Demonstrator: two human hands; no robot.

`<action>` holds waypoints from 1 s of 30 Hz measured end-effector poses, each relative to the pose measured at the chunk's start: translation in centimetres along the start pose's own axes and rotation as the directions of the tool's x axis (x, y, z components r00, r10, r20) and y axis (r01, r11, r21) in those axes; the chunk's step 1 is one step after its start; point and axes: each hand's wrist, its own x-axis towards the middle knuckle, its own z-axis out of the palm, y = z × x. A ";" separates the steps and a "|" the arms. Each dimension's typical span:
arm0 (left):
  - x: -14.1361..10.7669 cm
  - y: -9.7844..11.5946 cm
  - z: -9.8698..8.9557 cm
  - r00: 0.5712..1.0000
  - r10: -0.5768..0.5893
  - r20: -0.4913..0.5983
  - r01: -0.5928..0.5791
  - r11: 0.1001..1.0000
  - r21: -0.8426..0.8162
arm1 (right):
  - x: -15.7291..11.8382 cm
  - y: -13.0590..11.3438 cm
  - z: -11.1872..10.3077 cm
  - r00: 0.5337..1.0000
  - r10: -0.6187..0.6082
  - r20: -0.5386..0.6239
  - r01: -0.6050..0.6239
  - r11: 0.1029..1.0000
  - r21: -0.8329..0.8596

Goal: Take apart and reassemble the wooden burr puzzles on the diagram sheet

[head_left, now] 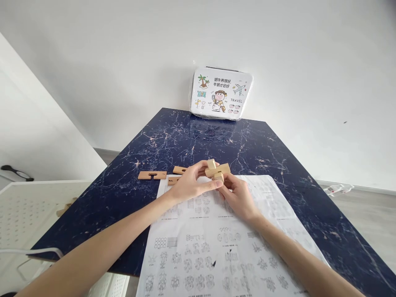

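Observation:
Pale interlocked wooden blocks [217, 170] are held up between both hands, above the far part of a printed paper sheet [229, 247]. My left hand [193, 181] grips them from the left, its thumb along the near side. From the right, the bent fingers of my right hand [236, 192] pinch their near right end. To the left lies a flat slotted wooden piece [152, 175] on the dark table. Two more flat pieces, one farther back [178, 170] and one nearer [172, 180], are partly hidden by my left hand.
The blue marbled table [136, 152] reaches back to a white wall. A white case with cartoon prints [221, 94] leans there at the back edge. White perforated shelving [27, 214] stands at the left, with a white cable [34, 250] near the table's corner.

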 end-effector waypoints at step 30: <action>0.5 -1.3 0.1 0.959 -0.055 -0.279 0.028 0.995 -0.099 | 0.1 -0.5 0.3 0.994 -0.105 0.030 0.107 0.992 -0.061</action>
